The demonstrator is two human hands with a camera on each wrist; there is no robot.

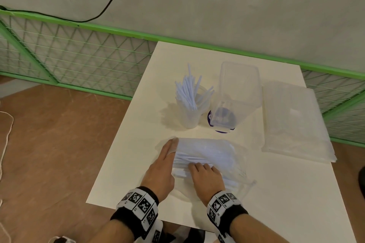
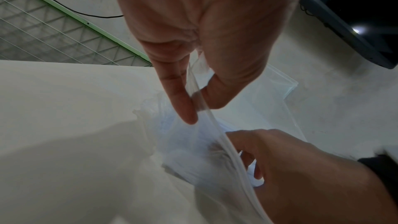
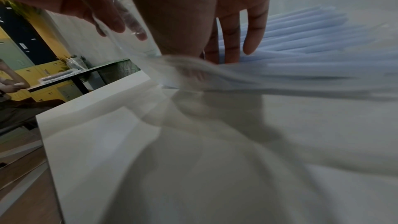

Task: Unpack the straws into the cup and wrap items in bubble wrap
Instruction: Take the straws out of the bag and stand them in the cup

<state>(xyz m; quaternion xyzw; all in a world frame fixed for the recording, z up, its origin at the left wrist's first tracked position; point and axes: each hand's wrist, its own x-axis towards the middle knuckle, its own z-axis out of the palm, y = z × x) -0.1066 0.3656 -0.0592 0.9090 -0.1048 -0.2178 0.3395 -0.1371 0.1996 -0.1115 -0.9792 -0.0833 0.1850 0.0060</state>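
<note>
- Left hand (image 1: 161, 165) pinches the open edge of the bag (image 1: 209, 156) between thumb and forefinger, lifting it off the white bench (image 1: 122, 163).
- Right hand (image 1: 205, 176) reaches into the bag's mouth — fingers curled around the pale blue straws (image 3: 301, 40) lying inside.
- Beyond the bag, a clear cup (image 1: 189, 118) stands upright, already packed with straws.
- Just right of it — a clear tub (image 1: 237, 89); bubble wrap (image 1: 294, 122) lies flat at the far right.

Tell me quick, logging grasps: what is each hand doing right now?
Left hand: pinches the rim of the plastic bag.
Right hand: reaches into the bag, fingers on the straws; grip cannot be told.
</note>
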